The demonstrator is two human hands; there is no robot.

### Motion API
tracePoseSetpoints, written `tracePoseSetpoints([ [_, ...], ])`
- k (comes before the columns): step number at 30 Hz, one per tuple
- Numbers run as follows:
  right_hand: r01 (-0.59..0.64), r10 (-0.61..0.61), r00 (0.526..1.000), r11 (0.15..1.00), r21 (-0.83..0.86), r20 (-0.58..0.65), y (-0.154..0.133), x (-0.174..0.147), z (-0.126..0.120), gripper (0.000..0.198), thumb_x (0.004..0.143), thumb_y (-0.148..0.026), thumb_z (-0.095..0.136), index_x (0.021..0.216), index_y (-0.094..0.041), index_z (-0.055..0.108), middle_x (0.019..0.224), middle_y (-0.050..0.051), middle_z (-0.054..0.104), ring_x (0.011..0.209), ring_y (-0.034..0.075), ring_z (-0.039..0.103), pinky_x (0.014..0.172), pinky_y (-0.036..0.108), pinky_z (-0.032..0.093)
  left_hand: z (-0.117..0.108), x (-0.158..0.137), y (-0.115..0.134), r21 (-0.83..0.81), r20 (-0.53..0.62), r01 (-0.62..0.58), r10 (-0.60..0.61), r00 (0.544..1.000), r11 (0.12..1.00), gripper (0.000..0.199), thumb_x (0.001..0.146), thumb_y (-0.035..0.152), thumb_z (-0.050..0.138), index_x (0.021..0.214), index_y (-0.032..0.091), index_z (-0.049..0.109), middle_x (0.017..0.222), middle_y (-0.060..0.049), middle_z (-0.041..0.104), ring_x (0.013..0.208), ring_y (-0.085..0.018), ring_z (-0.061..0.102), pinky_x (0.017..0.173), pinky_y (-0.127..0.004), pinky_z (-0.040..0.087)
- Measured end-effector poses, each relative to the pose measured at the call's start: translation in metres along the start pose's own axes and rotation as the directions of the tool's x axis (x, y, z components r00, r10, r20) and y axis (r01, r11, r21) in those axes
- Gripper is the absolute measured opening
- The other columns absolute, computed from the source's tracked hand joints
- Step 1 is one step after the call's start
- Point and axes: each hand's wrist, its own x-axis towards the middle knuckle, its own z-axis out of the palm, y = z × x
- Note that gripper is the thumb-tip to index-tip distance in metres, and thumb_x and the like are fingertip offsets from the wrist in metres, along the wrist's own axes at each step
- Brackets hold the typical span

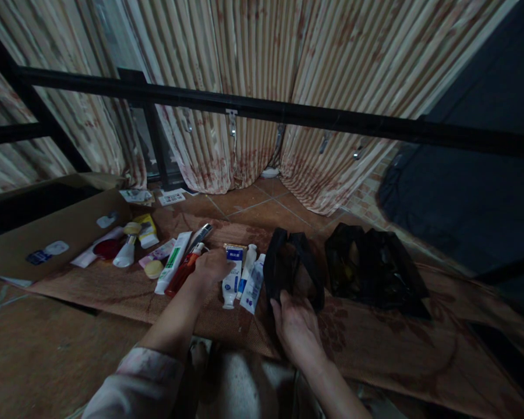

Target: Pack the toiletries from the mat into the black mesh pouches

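My left hand [213, 266] reaches over the row of toiletries, its fingers stretched out beside a blue-and-white tube [230, 285] and apparently holding nothing; dim light blurs the fingertips. Just left of that hand lie a red-brown bottle [181, 274] and a white tube with green print [173, 262]. A slim white tube [247, 269] and a white tube with purple marks [254, 285] rest between my hands. With its fingers closed on the near edge, my right hand [297, 326] grips a black mesh bag [276, 262] that stands with its top open.
A second black mesh bag [384, 267] with things inside stands at the right. On the left are a cardboard box [70, 230], a white pump bottle [126, 251] and a yellow packet [147, 231]. A dark metal rail [262, 107] with hooks crosses before the curtains [253, 52].
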Motion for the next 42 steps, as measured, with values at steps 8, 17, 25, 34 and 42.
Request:
tracePoseSetpoints([
  [8,0.004,-0.004,1.0,1.0,0.001,0.009,0.0005,-0.0009,0.0011,0.021,0.092,-0.029,0.038,0.086,-0.019,0.056,0.073,0.005,0.063,0.073,0.019,0.058,0.076,0.029,0.033,-0.0027,-0.0024,0.0017,-0.005,-0.003,-0.004,0.004,1.0,1.0,0.044,0.077,0.045,0.051,0.107,0.015,0.062,0.111,-0.015,0.064,0.107,-0.026,0.058,0.088,-0.032,0.045],
  [17,0.004,-0.004,1.0,1.0,0.005,0.011,0.0007,-0.0007,0.0016,0.022,0.092,-0.029,0.037,0.088,-0.019,0.056,0.075,0.005,0.064,0.074,0.018,0.058,0.078,0.03,0.032,-0.0032,-0.0027,0.0018,0.008,0.002,-0.021,0.021,1.0,1.0,0.044,0.078,0.044,0.049,0.108,0.014,0.061,0.111,-0.015,0.064,0.106,-0.028,0.058,0.087,-0.034,0.046],
  [25,0.0,0.0,0.999,1.0,0.001,0.036,0.0005,-0.0009,0.001,0.022,0.093,-0.029,0.037,0.086,-0.02,0.056,0.075,0.004,0.064,0.073,0.019,0.058,0.075,0.03,0.032,-0.001,-0.0011,0.0007,0.003,-0.004,-0.002,0.002,1.0,1.0,0.046,0.077,0.046,0.051,0.108,0.015,0.062,0.11,-0.016,0.064,0.107,-0.027,0.058,0.088,-0.032,0.045],
  [34,-0.013,0.013,0.999,1.0,0.004,0.038,-0.0009,0.0002,-0.0013,0.022,0.093,-0.029,0.037,0.087,-0.02,0.056,0.076,0.005,0.064,0.074,0.018,0.059,0.076,0.03,0.033,0.001,0.0006,-0.0008,0.003,0.001,-0.035,0.035,0.999,0.999,0.046,0.078,0.045,0.047,0.108,0.013,0.06,0.112,-0.016,0.063,0.107,-0.029,0.058,0.088,-0.037,0.046],
  [42,-0.006,0.006,1.0,1.0,0.003,0.03,-0.0006,-0.0004,-0.0009,0.023,0.093,-0.029,0.037,0.086,-0.019,0.057,0.075,0.005,0.064,0.073,0.018,0.059,0.074,0.029,0.033,-0.0009,-0.0011,0.0001,-0.014,-0.002,-0.024,0.024,1.0,1.0,0.045,0.077,0.045,0.048,0.105,0.013,0.062,0.11,-0.017,0.064,0.106,-0.03,0.058,0.086,-0.037,0.046],
])
